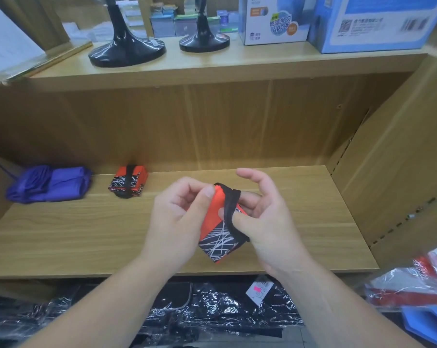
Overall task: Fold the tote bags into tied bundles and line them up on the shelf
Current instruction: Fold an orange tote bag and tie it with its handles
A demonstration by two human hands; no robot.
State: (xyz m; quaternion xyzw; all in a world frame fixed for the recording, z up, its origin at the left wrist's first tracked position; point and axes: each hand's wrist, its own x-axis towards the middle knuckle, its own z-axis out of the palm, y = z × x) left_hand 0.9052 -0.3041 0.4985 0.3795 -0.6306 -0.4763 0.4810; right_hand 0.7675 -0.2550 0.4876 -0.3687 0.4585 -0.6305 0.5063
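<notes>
Left hand (179, 217) pinches the folded orange bag (212, 223) steady above the shelf (86, 234); right hand (265, 222) hooks its black strap (230, 208) for tying.

Left back: purple bundle (49, 184) and tied orange bundle (128, 182) lie near the back wall (212, 126), with a gap between them.
Left front: bare shelf board (74, 237), open to its edge.
Middle: left hand (177, 218) and right hand (265, 223) grip the held bundle (216, 232) above the board.
Right: bare board up to the side panel (393, 159).
Overhead: upper shelf (212, 71) caps the opening.
</notes>
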